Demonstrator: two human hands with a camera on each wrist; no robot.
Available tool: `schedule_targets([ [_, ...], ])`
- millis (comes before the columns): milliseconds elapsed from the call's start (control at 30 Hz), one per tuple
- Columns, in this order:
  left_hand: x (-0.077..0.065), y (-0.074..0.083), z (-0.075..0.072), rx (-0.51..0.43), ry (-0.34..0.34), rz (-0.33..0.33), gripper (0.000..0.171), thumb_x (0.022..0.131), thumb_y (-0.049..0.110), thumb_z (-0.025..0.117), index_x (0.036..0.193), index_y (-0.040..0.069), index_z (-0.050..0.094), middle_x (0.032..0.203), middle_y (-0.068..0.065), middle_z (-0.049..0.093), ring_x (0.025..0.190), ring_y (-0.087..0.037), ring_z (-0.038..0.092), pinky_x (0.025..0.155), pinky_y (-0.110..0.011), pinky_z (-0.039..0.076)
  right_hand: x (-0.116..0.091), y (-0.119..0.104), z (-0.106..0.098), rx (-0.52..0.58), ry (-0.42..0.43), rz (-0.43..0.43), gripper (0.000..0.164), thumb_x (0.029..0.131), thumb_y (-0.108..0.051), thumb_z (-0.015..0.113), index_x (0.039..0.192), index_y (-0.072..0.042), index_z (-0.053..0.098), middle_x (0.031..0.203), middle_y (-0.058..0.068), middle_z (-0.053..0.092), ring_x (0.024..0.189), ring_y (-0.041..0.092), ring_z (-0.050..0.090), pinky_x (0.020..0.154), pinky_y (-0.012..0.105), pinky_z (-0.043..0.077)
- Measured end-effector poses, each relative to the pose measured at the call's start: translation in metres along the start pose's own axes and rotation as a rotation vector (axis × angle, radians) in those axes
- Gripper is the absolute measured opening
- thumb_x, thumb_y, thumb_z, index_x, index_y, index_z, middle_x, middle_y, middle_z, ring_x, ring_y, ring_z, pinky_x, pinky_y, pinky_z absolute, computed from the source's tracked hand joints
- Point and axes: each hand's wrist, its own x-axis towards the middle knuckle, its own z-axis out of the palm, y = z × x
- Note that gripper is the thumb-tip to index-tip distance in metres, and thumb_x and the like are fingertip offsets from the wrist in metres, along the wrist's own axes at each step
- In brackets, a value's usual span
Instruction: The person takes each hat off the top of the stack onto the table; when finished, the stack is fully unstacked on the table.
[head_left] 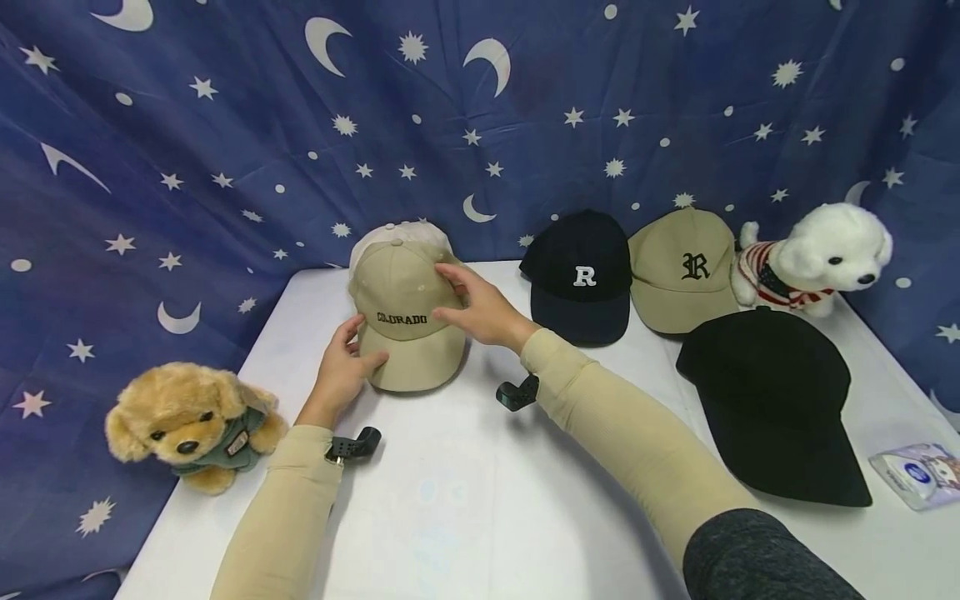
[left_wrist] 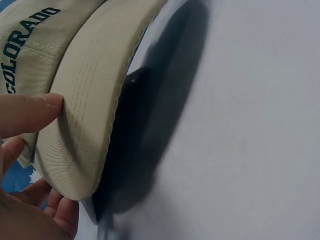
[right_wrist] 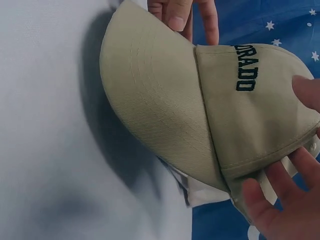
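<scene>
A beige baseball cap (head_left: 401, 292) with "COLORADO" across its front sits over a white cap (head_left: 397, 231), of which the top shows behind it. My left hand (head_left: 343, 373) holds the beige cap at its left side. In the left wrist view the thumb (left_wrist: 35, 112) lies on the brim and the fingers (left_wrist: 55, 210) are at its side edge. On the other side, my right hand (head_left: 483, 308) holds the crown. Its thumb (right_wrist: 306, 91) is on the front panel and its fingers (right_wrist: 282, 182) are along the lower edge.
A navy cap (head_left: 581, 279), a tan "R" cap (head_left: 686, 271) and a large black cap (head_left: 772, 400) lie to the right on the white table (head_left: 465, 500). Plush dogs sit at either side, one golden (head_left: 191, 417), one white (head_left: 825, 250). A small package (head_left: 918, 475) lies far right.
</scene>
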Motion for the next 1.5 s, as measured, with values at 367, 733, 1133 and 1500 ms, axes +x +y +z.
schedule_targets([
  [367, -0.009, 0.013, 0.008, 0.05, -0.076, 0.028, 0.08, 0.088, 0.006, 0.073, 0.156, 0.009, 0.031, 0.157, -0.023, 0.028, 0.122, -0.035, 0.046, 0.086, -0.031, 0.047, -0.009, 0.004, -0.014, 0.0, 0.12, -0.051, 0.059, 0.093, -0.011, 0.071, 0.146, -0.001, 0.046, 0.139, 0.015, 0.053, 0.127, 0.025, 0.05, 0.108, 0.032, 0.039],
  [733, -0.017, 0.018, 0.019, 0.05, -0.138, 0.057, 0.081, 0.088, 0.009, 0.074, 0.156, 0.008, 0.03, 0.157, -0.022, 0.028, 0.115, -0.033, 0.05, 0.078, -0.024, 0.047, -0.013, 0.007, -0.022, 0.038, 0.17, -0.036, 0.052, 0.091, -0.003, 0.071, 0.139, 0.0, 0.049, 0.107, 0.014, 0.06, 0.102, 0.026, 0.059, 0.091, 0.035, 0.047],
  [1133, -0.021, 0.017, 0.028, 0.02, -0.172, 0.045, 0.083, 0.088, 0.006, 0.073, 0.157, 0.009, 0.028, 0.159, -0.02, 0.026, 0.126, -0.035, 0.047, 0.092, -0.038, 0.047, -0.022, 0.009, -0.028, 0.034, 0.233, -0.015, 0.044, 0.092, -0.006, 0.07, 0.134, 0.003, 0.057, 0.109, 0.014, 0.063, 0.103, 0.027, 0.061, 0.09, 0.035, 0.05],
  [1500, -0.026, 0.018, 0.037, 0.047, -0.177, 0.041, 0.081, 0.086, 0.006, 0.075, 0.155, 0.009, 0.032, 0.154, -0.02, 0.033, 0.122, -0.034, 0.048, 0.089, -0.036, 0.046, -0.028, 0.017, -0.036, 0.06, 0.271, -0.051, 0.034, 0.091, -0.004, 0.072, 0.124, 0.005, 0.063, 0.132, 0.018, 0.05, 0.118, 0.031, 0.055, 0.1, 0.034, 0.047],
])
